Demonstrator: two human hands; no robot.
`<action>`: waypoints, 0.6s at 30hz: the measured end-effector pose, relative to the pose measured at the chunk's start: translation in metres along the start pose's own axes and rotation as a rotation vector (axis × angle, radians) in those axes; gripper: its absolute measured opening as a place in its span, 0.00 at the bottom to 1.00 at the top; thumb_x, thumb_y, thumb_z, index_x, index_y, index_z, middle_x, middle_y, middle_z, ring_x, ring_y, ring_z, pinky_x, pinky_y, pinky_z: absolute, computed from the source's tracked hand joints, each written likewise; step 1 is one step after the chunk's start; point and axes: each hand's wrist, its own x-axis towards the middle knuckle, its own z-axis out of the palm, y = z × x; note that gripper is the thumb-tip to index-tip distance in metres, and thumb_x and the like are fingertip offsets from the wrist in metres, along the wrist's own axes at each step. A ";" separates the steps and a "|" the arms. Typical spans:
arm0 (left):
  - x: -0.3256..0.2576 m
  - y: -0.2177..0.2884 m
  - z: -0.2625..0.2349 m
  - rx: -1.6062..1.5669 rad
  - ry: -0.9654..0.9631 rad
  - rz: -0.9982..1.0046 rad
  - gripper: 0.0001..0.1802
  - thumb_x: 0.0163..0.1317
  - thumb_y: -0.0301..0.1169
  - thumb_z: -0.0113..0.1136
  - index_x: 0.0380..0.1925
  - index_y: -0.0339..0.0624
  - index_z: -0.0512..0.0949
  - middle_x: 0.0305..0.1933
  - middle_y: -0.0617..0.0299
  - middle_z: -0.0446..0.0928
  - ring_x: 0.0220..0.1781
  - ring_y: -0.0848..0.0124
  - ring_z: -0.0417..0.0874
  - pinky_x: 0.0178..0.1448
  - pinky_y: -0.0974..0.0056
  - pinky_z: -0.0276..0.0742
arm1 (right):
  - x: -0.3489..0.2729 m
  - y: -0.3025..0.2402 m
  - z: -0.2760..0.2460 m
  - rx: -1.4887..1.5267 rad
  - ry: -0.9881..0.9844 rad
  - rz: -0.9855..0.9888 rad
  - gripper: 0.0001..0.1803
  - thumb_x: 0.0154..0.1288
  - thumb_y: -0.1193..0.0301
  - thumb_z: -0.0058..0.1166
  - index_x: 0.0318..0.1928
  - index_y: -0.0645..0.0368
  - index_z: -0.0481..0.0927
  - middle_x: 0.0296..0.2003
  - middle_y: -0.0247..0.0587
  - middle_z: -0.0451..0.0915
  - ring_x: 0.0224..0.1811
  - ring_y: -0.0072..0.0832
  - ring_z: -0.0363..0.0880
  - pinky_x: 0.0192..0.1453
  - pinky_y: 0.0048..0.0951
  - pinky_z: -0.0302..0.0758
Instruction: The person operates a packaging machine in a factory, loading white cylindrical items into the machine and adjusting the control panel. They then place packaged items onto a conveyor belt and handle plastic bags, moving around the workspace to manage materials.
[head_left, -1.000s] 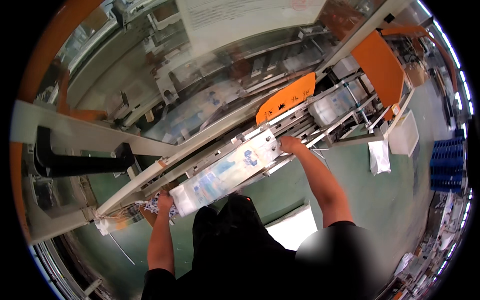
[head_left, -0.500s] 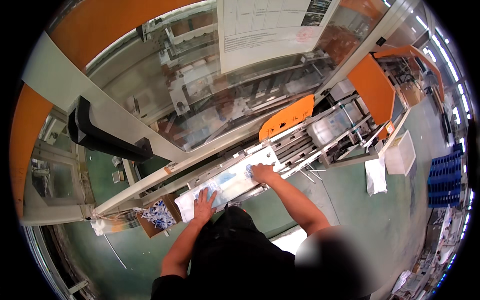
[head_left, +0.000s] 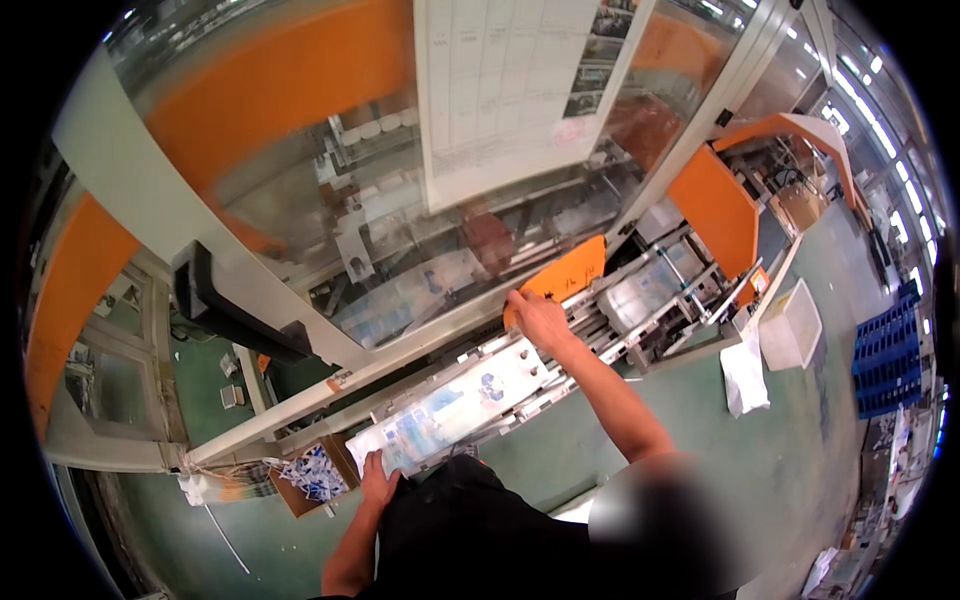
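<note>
A long white plastic-wrapped package [head_left: 465, 400] with blue print lies along the conveyor in front of me. My left hand [head_left: 378, 482] is at its near left end, fingers apart and fingertips touching the wrap. My right hand [head_left: 538, 318] is beyond the far right end of the package, fingers bent over the left end of an upright orange plate [head_left: 575, 272]. That plate stands along the machine's lower frame. Another white wrapped pack [head_left: 640, 298] sits further right on the conveyor rails, apart from both hands.
A machine door with a clear panel and a black handle [head_left: 240, 310] rises ahead. An open cardboard box [head_left: 345, 462] of small scraps stands at lower left. To the right are a white bin [head_left: 800, 325], a white sheet [head_left: 743, 375] and blue stacked crates [head_left: 888, 355].
My right hand has left the package and moved up to the orange plate. My left hand has slid back to the package's near left edge. The view has shifted.
</note>
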 end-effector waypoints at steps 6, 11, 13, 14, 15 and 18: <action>-0.010 -0.036 0.005 -0.029 0.075 -0.126 0.36 0.55 0.39 0.62 0.62 0.40 0.62 0.66 0.45 0.61 0.67 0.48 0.64 0.68 0.50 0.65 | 0.000 -0.005 -0.016 -0.077 0.092 -0.035 0.16 0.56 0.75 0.49 0.47 0.49 0.75 0.38 0.49 0.75 0.41 0.50 0.77 0.42 0.47 0.74; -0.019 -0.075 0.021 -0.137 0.230 -0.184 0.30 0.55 0.40 0.60 0.57 0.39 0.69 0.56 0.44 0.71 0.58 0.48 0.73 0.63 0.52 0.70 | 0.001 -0.032 -0.023 -0.101 0.198 -0.178 0.14 0.52 0.75 0.55 0.42 0.57 0.75 0.40 0.49 0.73 0.47 0.49 0.71 0.50 0.49 0.69; -0.013 -0.088 0.032 -0.230 0.259 -0.207 0.26 0.55 0.40 0.60 0.52 0.38 0.74 0.52 0.44 0.73 0.56 0.48 0.74 0.61 0.52 0.71 | -0.013 -0.027 -0.029 -0.123 0.168 -0.162 0.13 0.50 0.75 0.58 0.39 0.58 0.75 0.40 0.47 0.73 0.47 0.48 0.71 0.50 0.48 0.68; -0.018 -0.092 0.040 -0.234 0.232 -0.315 0.25 0.55 0.41 0.60 0.51 0.40 0.75 0.52 0.46 0.73 0.55 0.49 0.74 0.60 0.53 0.72 | -0.019 -0.028 -0.028 -0.138 0.113 -0.161 0.13 0.49 0.75 0.60 0.38 0.58 0.75 0.40 0.46 0.73 0.47 0.47 0.70 0.50 0.48 0.68; -0.021 -0.090 0.036 -0.264 0.213 -0.383 0.24 0.56 0.42 0.60 0.51 0.43 0.75 0.52 0.48 0.73 0.56 0.50 0.74 0.60 0.53 0.72 | -0.026 -0.023 -0.024 -0.156 0.050 -0.137 0.13 0.48 0.75 0.61 0.36 0.59 0.75 0.40 0.45 0.73 0.47 0.47 0.70 0.50 0.47 0.67; -0.049 -0.091 0.035 -0.289 0.237 -0.570 0.22 0.55 0.42 0.60 0.49 0.45 0.76 0.53 0.49 0.73 0.56 0.52 0.75 0.60 0.52 0.72 | -0.056 -0.005 -0.004 -0.188 -0.128 -0.053 0.13 0.49 0.76 0.59 0.36 0.60 0.73 0.40 0.44 0.73 0.48 0.47 0.70 0.49 0.45 0.69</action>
